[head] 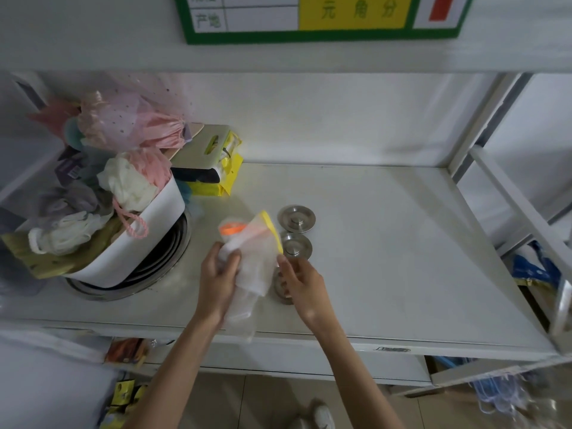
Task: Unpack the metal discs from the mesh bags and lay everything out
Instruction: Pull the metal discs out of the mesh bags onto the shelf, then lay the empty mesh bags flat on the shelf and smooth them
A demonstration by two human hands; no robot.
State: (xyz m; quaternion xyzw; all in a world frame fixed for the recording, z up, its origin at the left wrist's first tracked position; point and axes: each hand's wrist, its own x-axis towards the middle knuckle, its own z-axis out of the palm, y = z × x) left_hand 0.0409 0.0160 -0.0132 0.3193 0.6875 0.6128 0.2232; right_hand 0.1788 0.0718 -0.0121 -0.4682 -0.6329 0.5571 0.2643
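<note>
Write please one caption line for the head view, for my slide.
Both hands, left hand and right hand, hold a white mesh bag over a shelf beside three metal discs.

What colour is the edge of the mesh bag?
Yellow, along the mesh bag top edge; seen in the head view.

White all round here: a pale counter [387, 243] with a white back wall [325, 119] rising at the far side. Up top, a shelf edge carries a green-bordered sign [322, 17] with a yellow panel and Chinese characters. To the right, a white metal rack frame [507, 193] slants down. Near and low, beige floor tiles [266, 404] show beneath the counter's front edge. Light is soft and dim, brightest on the far wall.
</note>
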